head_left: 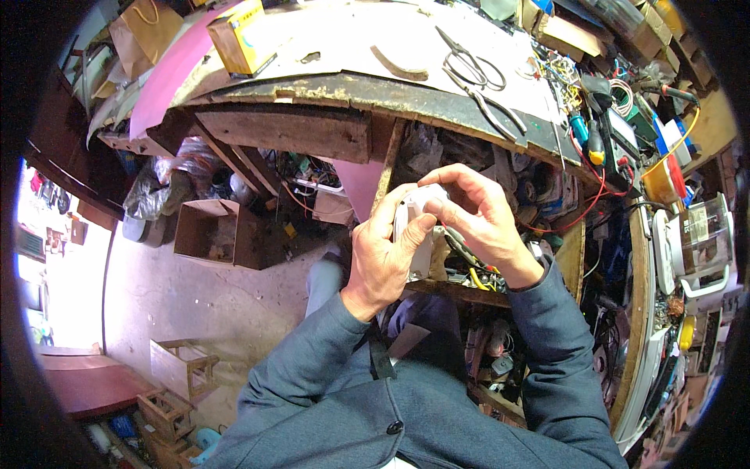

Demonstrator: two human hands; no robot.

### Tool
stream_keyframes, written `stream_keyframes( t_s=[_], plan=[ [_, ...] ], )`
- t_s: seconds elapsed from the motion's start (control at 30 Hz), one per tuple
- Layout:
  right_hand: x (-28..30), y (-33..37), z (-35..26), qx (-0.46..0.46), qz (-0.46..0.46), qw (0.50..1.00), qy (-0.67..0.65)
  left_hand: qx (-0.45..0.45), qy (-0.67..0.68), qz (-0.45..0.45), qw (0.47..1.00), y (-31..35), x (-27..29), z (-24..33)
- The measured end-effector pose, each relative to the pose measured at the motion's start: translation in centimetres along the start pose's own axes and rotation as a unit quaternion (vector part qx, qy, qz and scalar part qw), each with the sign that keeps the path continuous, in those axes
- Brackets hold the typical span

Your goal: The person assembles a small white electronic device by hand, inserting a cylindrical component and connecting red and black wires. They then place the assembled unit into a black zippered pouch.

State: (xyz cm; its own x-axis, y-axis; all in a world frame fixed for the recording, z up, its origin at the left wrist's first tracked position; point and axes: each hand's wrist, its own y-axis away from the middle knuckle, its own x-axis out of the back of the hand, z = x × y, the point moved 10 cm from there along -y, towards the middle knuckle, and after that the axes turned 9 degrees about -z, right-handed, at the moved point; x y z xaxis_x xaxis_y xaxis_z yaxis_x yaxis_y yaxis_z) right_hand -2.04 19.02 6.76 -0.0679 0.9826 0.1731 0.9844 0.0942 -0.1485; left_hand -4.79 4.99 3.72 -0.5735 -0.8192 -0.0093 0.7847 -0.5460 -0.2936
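Both my hands are raised in front of the workbench, close together around a small white object (422, 201) whose kind I cannot make out. My left hand (379, 254) wraps its side, with the thumb pressed along the near face. From the right, my right hand (483, 220) grips the upper part between thumb and curled fingers. Much of the object is hidden behind the fingers. Beyond my hands, scissors (471, 64) and pliers (488, 109) with dark handles lie on the bench top.
The bench (328, 47) carries a yellow box (238, 39) and a curved brown strip (398, 64). Wires and tools, including a yellow-tipped screwdriver (596, 144), crowd its right end. An open drawer of cables sits below my hands. A cardboard box (215, 234) and wooden stool (183, 367) stand on the floor.
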Motion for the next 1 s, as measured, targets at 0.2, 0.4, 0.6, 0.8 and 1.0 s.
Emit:
stream_keyframes(
  t_s=[0.2, 0.4, 0.6, 0.8, 1.0],
  plan=[
    [-0.3, 0.1, 0.0, -0.022, -0.007, 1.000, -0.009, -0.014, 0.002, 0.003, 1.000, 0.1, 0.0, -0.3],
    [-0.2, -0.1, -0.1, 0.000, 0.003, 1.000, -0.019, 0.017, 0.147, -0.030, 0.989, -0.5, -0.6, -0.6],
    [0.2, 0.2, -0.4, 0.010, 0.003, 1.000, 0.009, -0.004, 0.143, -0.033, 0.989, -0.5, -0.7, -0.3],
    [0.3, 0.5, -2.1, 0.010, 0.039, 0.995, 0.088, -0.001, 0.166, -0.047, 0.985, -0.3, -1.0, 0.2],
    [0.1, 0.6, -2.6, 0.076, 0.021, 0.989, 0.127, -0.048, 0.056, -0.020, 0.997, 0.0, -0.1, 0.9]
  ],
)
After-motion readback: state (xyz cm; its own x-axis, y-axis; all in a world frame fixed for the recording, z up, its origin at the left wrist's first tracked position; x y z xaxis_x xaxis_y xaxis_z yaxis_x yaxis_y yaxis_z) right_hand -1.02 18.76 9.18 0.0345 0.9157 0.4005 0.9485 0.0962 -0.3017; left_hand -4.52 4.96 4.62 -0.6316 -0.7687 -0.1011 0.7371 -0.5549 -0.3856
